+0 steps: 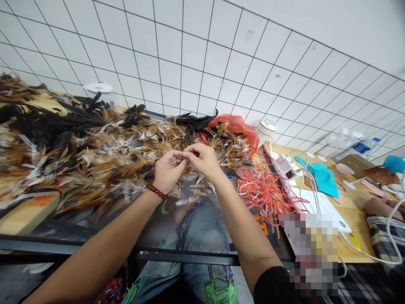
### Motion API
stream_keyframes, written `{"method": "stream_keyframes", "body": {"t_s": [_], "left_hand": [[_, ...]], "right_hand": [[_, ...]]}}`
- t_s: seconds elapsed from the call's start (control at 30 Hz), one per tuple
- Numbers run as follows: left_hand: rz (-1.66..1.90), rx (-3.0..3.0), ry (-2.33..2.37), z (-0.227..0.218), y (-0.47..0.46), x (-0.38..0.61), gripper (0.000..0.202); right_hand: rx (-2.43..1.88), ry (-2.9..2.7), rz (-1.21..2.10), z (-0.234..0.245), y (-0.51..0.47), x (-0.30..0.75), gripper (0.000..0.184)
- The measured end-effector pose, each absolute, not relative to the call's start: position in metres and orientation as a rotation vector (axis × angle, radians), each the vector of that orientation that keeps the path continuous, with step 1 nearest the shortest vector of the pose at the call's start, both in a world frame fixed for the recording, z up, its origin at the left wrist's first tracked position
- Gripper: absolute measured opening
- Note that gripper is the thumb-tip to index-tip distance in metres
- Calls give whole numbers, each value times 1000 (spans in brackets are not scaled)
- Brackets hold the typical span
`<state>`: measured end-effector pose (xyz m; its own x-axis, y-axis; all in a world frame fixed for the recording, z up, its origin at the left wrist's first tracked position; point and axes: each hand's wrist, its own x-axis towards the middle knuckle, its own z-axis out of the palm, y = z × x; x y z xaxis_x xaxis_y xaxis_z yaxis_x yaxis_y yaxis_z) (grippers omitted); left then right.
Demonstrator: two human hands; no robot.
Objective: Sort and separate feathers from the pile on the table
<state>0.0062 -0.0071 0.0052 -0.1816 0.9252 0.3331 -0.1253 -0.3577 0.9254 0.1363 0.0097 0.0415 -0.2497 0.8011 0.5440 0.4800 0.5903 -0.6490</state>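
My left hand (168,169), with a red bead bracelet (157,192) on the wrist, meets my right hand (203,159) over the glass-topped table (152,228). Thumbs and fingertips of both are pinched and touch each other. Whatever they hold, if anything, is too small or hidden to make out. Brown and tan feathers (120,169) lie in a thick heap just behind and left of the hands. Long black feathers (60,120) stretch along the heap's back left. Close to my right forearm is a tangle of red and pink strings (262,190).
A red plastic bag (237,124) and a white canister (267,128) stand at the back. A power strip with chargers (284,169), cables and a white flat device (322,207) lie to the right. Another person's arm (384,207) rests at the far right. A wire grid (182,55) rises behind.
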Motion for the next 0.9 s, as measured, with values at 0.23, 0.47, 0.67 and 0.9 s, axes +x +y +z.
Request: {"method": "stream_keyframes", "body": {"t_s": [0.23,0.47,0.67,0.9], "left_hand": [[1658,1198,990,7,-6,3,35],[1651,1319,1038,4,-5,4,35],[1568,1225,1005,6,-4,1,28],[1419,1044,901,13,-7,-3,29]], "right_hand": [[-1074,-1715,662,46,10,145,16],[-1109,-1888,436,39,10,136,7],[-1056,-1612,822,38,18,142,15],[-940,-1410,1148,41,15,134,21]]}}
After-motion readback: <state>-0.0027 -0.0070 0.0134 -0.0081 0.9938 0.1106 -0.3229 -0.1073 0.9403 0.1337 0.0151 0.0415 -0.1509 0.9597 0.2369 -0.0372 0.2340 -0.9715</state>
